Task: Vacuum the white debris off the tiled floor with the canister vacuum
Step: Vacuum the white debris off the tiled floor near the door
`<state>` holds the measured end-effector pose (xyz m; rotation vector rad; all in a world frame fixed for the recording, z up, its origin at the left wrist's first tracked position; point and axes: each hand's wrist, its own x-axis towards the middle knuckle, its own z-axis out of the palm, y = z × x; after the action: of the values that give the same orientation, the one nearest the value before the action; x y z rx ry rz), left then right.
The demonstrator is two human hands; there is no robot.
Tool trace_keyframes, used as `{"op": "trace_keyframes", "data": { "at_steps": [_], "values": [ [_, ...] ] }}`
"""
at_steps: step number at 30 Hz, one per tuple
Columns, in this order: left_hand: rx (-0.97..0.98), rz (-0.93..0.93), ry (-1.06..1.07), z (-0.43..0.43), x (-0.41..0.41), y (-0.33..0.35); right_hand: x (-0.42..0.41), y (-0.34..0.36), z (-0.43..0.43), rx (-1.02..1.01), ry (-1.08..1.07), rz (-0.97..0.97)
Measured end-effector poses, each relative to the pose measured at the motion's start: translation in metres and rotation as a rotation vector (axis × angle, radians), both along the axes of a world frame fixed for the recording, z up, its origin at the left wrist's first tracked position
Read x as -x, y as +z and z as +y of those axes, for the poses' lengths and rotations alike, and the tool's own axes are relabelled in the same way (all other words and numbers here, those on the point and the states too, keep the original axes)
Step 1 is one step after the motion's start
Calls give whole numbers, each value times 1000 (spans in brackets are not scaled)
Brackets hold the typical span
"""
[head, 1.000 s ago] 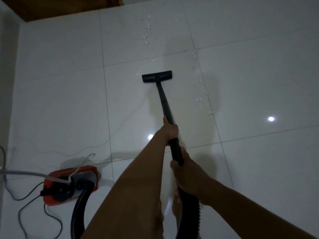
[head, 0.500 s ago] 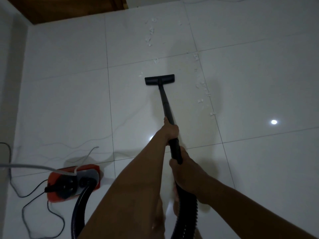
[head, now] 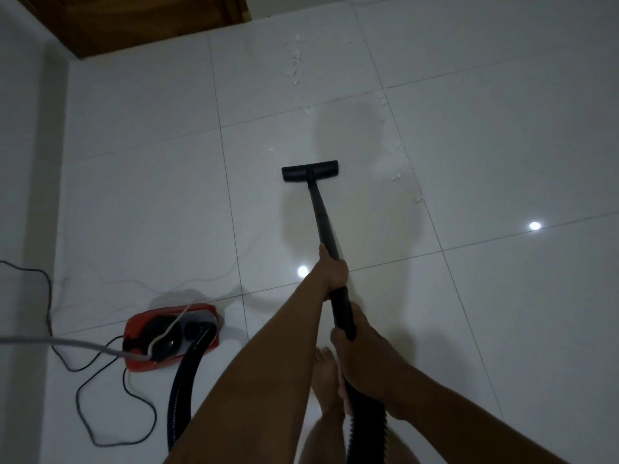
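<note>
Farthest from me is a brown wooden door (head: 134,25). Below its left corner runs a pale wall (head: 23,162). Well below the door, nearer me, a thin black cord (head: 49,309) loops beside a white cable (head: 67,342).

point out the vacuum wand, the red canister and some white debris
vacuum wand (head: 321,212): head view, on the middle of the bare black tube.
red canister (head: 134,329): head view, on the red shell's left side.
white debris (head: 397,177): head view, on one scrap of the right-hand trail.
</note>
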<state>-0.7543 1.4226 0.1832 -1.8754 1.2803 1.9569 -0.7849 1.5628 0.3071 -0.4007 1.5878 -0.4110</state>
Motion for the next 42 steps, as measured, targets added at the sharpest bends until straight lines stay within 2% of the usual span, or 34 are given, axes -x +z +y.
{"op": "trace_keyframes", "data": {
  "at_steps": [6, 10, 17, 27, 42],
  "values": [
    [-5, 11, 16, 30, -22, -4, -21, 5, 28, -20, -8, -8],
    [-21, 13, 38, 36, -25, 2, -21, 10, 35, 52, 7, 42],
    [-65, 9, 16, 33, -32, 11, -27, 22, 31, 68, 4, -17],
    [-86, -3, -7, -22, -23, 19, -19, 38, -24, 63, -17, 22],
    [-75, 1, -42, -99, -6, -3, -10, 22, -101, -13, -35, 94]
  ]
}}
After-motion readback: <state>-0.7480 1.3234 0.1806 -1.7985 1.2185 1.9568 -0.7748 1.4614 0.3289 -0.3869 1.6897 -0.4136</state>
